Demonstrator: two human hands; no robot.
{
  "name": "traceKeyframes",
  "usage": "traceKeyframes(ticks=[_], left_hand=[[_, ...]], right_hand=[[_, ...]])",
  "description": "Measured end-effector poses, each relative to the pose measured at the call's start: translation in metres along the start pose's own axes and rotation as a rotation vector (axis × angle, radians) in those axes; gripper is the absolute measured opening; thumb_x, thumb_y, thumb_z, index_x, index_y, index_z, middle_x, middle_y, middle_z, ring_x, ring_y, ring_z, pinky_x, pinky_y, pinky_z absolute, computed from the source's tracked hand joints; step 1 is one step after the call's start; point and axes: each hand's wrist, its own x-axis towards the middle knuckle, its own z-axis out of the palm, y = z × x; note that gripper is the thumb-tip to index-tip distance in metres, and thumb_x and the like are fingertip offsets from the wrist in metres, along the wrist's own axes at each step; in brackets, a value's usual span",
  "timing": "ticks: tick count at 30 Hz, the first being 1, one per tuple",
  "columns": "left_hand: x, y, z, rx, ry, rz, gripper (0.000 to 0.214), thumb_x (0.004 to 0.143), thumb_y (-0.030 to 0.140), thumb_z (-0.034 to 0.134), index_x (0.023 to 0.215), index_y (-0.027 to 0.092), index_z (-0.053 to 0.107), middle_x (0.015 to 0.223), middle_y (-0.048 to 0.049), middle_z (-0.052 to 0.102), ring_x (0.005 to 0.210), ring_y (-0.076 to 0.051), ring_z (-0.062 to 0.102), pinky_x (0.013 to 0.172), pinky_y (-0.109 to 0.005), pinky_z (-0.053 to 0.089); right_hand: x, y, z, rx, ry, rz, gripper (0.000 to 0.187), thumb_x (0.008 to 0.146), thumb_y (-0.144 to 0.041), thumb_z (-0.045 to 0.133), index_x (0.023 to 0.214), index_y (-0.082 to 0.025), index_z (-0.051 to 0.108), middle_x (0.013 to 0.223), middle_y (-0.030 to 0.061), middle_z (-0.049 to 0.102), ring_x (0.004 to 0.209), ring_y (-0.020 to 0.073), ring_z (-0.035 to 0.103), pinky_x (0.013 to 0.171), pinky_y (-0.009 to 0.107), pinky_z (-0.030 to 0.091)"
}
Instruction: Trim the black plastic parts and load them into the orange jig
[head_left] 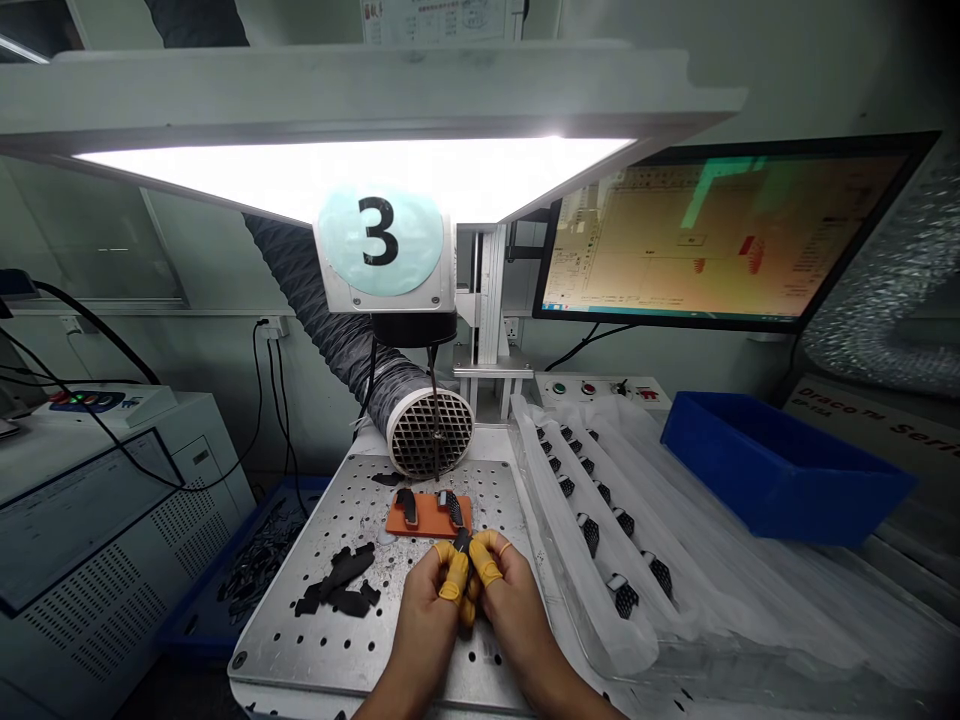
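My left hand [429, 600] and my right hand [508, 592] meet over the perforated metal plate [300, 640], fingertips in yellow finger cots. Together they pinch a small black part [461, 543] just in front of an orange fixture [429, 517]. The fixture holds two small black parts, one on the left [406, 505] and one on the right [452, 506]. A pile of black scrap pieces [341, 582] lies on the plate to the left of my hands.
A laser head marked 3 [384, 250] hangs over the plate beside a ribbed extraction hose [430, 430]. Clear plastic trays with several black parts [600, 530] lie to the right, then a blue bin [780, 470]. A monitor [720, 235] stands behind. A blue bin of scraps [251, 560] sits lower left.
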Motion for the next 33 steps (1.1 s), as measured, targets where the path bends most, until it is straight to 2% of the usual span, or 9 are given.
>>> traceKeyframes(ticks=[6, 16, 22, 33], left_hand=[[-0.0004, -0.0011, -0.0001, 0.001, 0.009, 0.0, 0.023, 0.08, 0.037, 0.059, 0.071, 0.016, 0.053, 0.056, 0.0047, 0.048, 0.046, -0.007, 0.04, 0.043, -0.018, 0.032], [0.0005, -0.0039, -0.0032, -0.047, 0.07, 0.033, 0.032, 0.079, 0.047, 0.061, 0.074, 0.015, 0.057, 0.06, 0.0025, 0.053, 0.049, -0.007, 0.041, 0.046, -0.019, 0.033], [0.0012, -0.0063, -0.003, -0.047, 0.025, 0.022, 0.032, 0.08, 0.046, 0.06, 0.072, 0.015, 0.053, 0.058, 0.0042, 0.048, 0.048, -0.006, 0.038, 0.045, -0.019, 0.031], [0.0015, -0.0042, -0.0027, -0.056, 0.02, 0.023, 0.028, 0.08, 0.04, 0.06, 0.069, 0.016, 0.051, 0.058, 0.0051, 0.045, 0.049, -0.006, 0.036, 0.045, -0.018, 0.03]], right_hand=[[-0.0002, -0.0009, -0.0004, -0.009, 0.0, 0.0, 0.023, 0.083, -0.04, 0.056, 0.076, -0.019, 0.05, 0.065, -0.0017, 0.05, 0.054, 0.0125, 0.046, 0.048, 0.023, 0.038], [-0.0002, -0.0017, 0.0019, -0.011, 0.024, 0.016, 0.032, 0.079, -0.05, 0.058, 0.074, -0.019, 0.05, 0.063, -0.0017, 0.05, 0.053, 0.0129, 0.047, 0.049, 0.023, 0.039], [-0.001, -0.0011, 0.0008, -0.048, 0.048, -0.011, 0.032, 0.078, -0.048, 0.06, 0.072, -0.019, 0.05, 0.062, -0.0007, 0.052, 0.053, 0.0129, 0.048, 0.05, 0.023, 0.039], [0.0008, 0.0019, -0.0005, 0.004, -0.001, -0.019, 0.025, 0.083, -0.039, 0.057, 0.073, -0.018, 0.049, 0.064, -0.0028, 0.049, 0.054, 0.011, 0.046, 0.049, 0.021, 0.038]])
